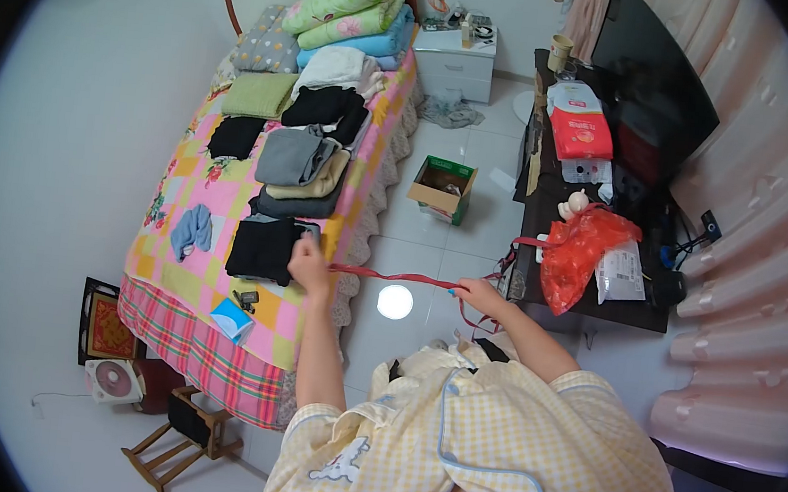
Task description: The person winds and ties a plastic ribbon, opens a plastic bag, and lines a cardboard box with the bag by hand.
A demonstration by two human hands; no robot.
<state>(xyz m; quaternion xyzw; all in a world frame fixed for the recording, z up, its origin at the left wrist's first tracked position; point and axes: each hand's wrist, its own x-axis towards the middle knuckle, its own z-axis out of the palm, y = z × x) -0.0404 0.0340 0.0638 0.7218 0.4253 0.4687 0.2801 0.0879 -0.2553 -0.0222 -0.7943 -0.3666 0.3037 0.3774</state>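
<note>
A long red strap (393,275) is stretched across the gap between the bed and the dark cabinet. My left hand (309,264), by the bed's edge next to a folded black garment (261,248), is closed on one end of it. Over the floor on the other side, my right hand (480,297) grips the strap between its fingers. Beyond that hand more of the strap hangs in a loop and runs up toward the cabinet's corner. Whether its far part is tied to anything cannot be made out.
Folded clothes (294,157) lie in stacks on the bed (192,276), beside a blue-white packet (232,321). An open cardboard box (442,190) stands on the floor. The cabinet (541,298) holds a red plastic bag (583,255) and a television (652,76). A wooden chair (189,430) stands beyond the bed.
</note>
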